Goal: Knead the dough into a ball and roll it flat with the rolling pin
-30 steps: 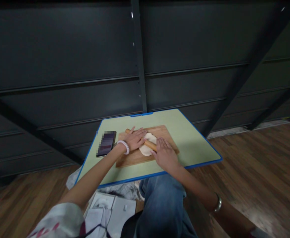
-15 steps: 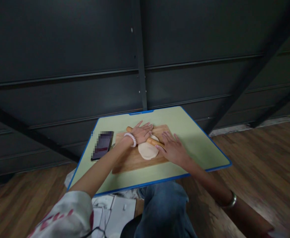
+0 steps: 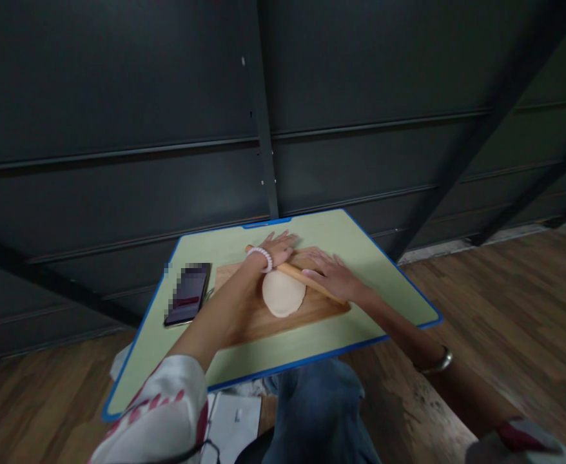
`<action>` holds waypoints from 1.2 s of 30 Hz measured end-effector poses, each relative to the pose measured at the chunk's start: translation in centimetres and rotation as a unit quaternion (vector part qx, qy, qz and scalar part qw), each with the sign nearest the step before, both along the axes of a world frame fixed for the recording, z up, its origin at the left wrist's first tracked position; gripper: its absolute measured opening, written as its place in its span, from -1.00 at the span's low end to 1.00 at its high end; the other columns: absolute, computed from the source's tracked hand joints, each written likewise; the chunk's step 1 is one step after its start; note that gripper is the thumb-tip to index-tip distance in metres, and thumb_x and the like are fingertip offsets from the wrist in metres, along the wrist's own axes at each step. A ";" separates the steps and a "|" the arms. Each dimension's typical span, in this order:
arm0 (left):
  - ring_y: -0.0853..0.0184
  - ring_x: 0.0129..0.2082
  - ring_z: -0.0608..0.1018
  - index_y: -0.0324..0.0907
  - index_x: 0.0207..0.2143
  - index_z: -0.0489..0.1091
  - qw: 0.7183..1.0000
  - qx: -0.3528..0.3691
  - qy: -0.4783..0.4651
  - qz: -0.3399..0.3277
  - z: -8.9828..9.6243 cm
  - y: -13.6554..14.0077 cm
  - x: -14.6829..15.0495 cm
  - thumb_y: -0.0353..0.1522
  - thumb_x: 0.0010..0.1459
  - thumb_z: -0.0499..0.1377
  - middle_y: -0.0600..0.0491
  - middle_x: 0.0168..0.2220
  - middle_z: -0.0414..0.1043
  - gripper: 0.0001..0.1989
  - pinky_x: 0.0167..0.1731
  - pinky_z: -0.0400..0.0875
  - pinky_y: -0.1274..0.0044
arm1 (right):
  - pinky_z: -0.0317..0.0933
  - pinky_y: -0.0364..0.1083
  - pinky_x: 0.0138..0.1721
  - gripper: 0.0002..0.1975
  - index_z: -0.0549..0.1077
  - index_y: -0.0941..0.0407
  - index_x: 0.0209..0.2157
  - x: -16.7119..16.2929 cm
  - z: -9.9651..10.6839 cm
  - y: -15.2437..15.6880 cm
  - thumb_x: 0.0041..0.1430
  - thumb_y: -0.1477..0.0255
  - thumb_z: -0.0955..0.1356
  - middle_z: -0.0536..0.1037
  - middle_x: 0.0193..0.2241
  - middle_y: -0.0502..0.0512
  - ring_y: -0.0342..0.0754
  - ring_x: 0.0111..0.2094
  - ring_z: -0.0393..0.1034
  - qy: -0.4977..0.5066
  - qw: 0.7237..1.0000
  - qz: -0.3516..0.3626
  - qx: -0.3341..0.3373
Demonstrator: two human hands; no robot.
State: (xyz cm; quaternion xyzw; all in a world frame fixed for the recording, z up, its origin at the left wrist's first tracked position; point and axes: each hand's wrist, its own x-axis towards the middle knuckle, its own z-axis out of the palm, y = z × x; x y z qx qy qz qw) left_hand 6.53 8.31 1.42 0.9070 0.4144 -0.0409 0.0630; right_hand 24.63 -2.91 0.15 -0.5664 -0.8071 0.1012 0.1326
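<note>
A flat round of pale dough (image 3: 283, 295) lies on a wooden board (image 3: 258, 322). A wooden rolling pin (image 3: 302, 277) slants across the dough's far edge, its near right end by the board's right side. My left hand (image 3: 279, 249) rests over the pin's far left part with fingers stretched forward; a beaded white band circles that wrist. My right hand (image 3: 334, 276) lies flat over the pin's right part, fingers extended and palm down. Both hands are open, pressing on the pin rather than wrapped round it. Parts of the pin are hidden beneath them.
The board lies on a pale green table (image 3: 360, 245) with a blue rim. A phone (image 3: 189, 293) lies left of the board, partly pixelated. A dark panelled wall (image 3: 191, 193) stands behind the table. My knee (image 3: 316, 399) and a white box-like thing (image 3: 237, 419) are below its front edge.
The rolling pin has moved forward over the dough to its far edge, and both hands moved with it. More of the dough shows now. The camera view has shifted slightly.
</note>
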 end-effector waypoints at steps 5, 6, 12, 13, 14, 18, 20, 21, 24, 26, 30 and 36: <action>0.26 0.31 -0.12 -0.18 0.27 -0.09 0.998 0.056 -0.017 0.023 -0.7 -0.2 -0.4 -0.33 0.18 -0.19 0.02 0.31 -0.15 -0.42 0.22 -0.26 0.14 | -0.24 0.23 0.21 -0.50 0.19 -0.02 0.17 -0.5 -0.4 -0.5 0.31 0.16 0.00 0.16 0.22 0.07 -0.01 0.27 -0.12 -0.017 1.000 0.000 0.017; 0.26 0.31 -0.13 -0.18 0.27 -0.08 0.997 0.070 -0.016 0.014 -0.7 -0.5 -0.6 -0.32 0.18 -0.18 0.01 0.32 -0.17 -0.42 0.22 -0.29 0.14 | -0.23 0.22 0.21 -0.50 0.19 0.00 0.17 -0.8 -0.5 -0.8 0.32 0.17 -0.01 0.17 0.22 0.09 -0.01 0.27 -0.11 -0.017 1.000 -0.004 0.017; 0.30 0.31 -0.12 -0.21 0.26 -0.05 0.991 0.133 -0.025 -0.009 -1.1 -2.8 -2.5 -0.37 0.15 -0.17 -0.02 0.31 -0.17 -0.41 0.23 -0.43 0.19 | -0.16 0.10 0.22 -0.51 0.22 0.20 0.15 -2.6 -0.7 -3.4 0.32 0.29 0.01 0.27 0.16 0.22 0.00 0.25 -0.03 -0.030 0.997 -0.019 0.070; 0.30 0.31 -0.11 -0.23 0.25 -0.04 0.990 0.137 -0.024 -0.009 -1.2 -3.1 -2.8 -0.37 0.14 -0.17 -0.04 0.31 -0.14 -0.41 0.23 -0.43 0.20 | -0.18 0.08 0.23 -0.51 0.21 0.24 0.15 -2.9 -0.6 -3.8 0.32 0.30 0.03 0.27 0.15 0.24 0.01 0.24 -0.03 -0.035 0.995 -0.014 0.090; 0.29 0.31 -0.10 -0.25 0.25 -0.03 0.990 0.139 -0.023 -0.008 -1.3 -3.4 -3.1 -0.37 0.14 -0.17 -0.05 0.30 -0.11 -0.41 0.23 -0.43 0.20 | -0.20 0.08 0.24 -0.51 0.21 0.27 0.15 -3.1 -0.6 -4.1 0.31 0.31 0.04 0.28 0.15 0.26 0.02 0.24 -0.03 -0.040 0.994 -0.006 0.106; 0.29 0.30 -0.06 -0.29 0.23 0.01 0.990 0.137 -0.027 0.012 -1.7 -4.3 -4.1 -0.36 0.16 -0.19 -0.07 0.29 -0.05 -0.43 0.25 -0.36 0.23 | -0.23 0.09 0.25 -0.50 0.20 0.34 0.14 -3.8 -0.5 -5.0 0.30 0.33 0.07 0.26 0.15 0.33 0.05 0.24 -0.03 -0.058 0.989 0.010 0.135; 0.28 0.30 -0.05 -0.30 0.23 0.03 0.990 0.136 -0.033 0.020 -1.7 -4.7 -4.5 -0.36 0.17 -0.20 -0.08 0.28 -0.03 -0.43 0.25 -0.33 0.24 | -0.22 0.09 0.24 -0.48 0.19 0.36 0.15 -4.1 -0.5 -5.3 0.29 0.33 0.07 0.23 0.16 0.36 0.06 0.25 -0.05 -0.064 0.988 0.005 0.138; 0.28 0.30 -0.05 -0.32 0.23 0.03 0.990 0.136 -0.037 0.023 -1.8 -4.9 -4.6 -0.36 0.17 -0.20 -0.09 0.28 -0.03 -0.44 0.25 -0.32 0.24 | -0.22 0.09 0.24 -0.47 0.18 0.36 0.15 -4.2 -0.6 -5.4 0.29 0.32 0.07 0.22 0.17 0.36 0.07 0.25 -0.05 -0.067 0.988 0.001 0.139; 0.26 0.30 -0.06 -0.35 0.23 0.01 0.989 0.138 -0.051 0.035 -1.8 -5.7 -5.1 -0.35 0.20 -0.22 -0.12 0.28 -0.04 -0.44 0.25 -0.27 0.25 | -0.22 0.09 0.24 -0.44 0.12 0.39 0.18 -4.4 -0.7 -5.6 0.29 0.29 0.06 0.17 0.19 0.38 0.09 0.25 -0.07 -0.075 0.987 -0.012 0.140; 0.26 0.30 -0.06 -0.35 0.24 -0.01 0.987 0.142 -0.061 0.041 -1.8 -6.3 -5.5 -0.34 0.21 -0.23 -0.13 0.28 -0.04 -0.44 0.25 -0.22 0.26 | -0.21 0.09 0.24 -0.41 0.09 0.39 0.20 -4.5 -0.9 -5.7 0.29 0.27 0.06 0.14 0.20 0.40 0.09 0.26 -0.08 -0.079 0.986 -0.019 0.143; 0.24 0.30 -0.06 -0.38 0.23 0.00 0.986 0.143 -0.067 0.052 -1.9 -7.5 -6.3 -0.33 0.24 -0.25 -0.16 0.29 -0.08 -0.45 0.24 -0.14 0.28 | -0.22 0.11 0.24 -0.41 0.12 0.43 0.18 -5.0 -0.9 -6.2 0.29 0.27 0.07 0.13 0.20 0.42 0.11 0.27 -0.11 -0.090 0.984 -0.017 0.152; 0.23 0.29 -0.02 -0.44 0.20 0.05 0.986 0.134 -0.065 0.073 -2.1 -9.6 -7.5 -0.28 0.29 -0.33 -0.20 0.27 -0.05 -0.44 0.24 -0.07 0.35 | -0.25 0.08 0.26 -0.41 0.17 0.52 0.13 -6.2 -0.5 -7.5 0.27 0.29 0.10 0.15 0.17 0.50 0.14 0.26 -0.12 -0.089 0.982 -0.014 0.165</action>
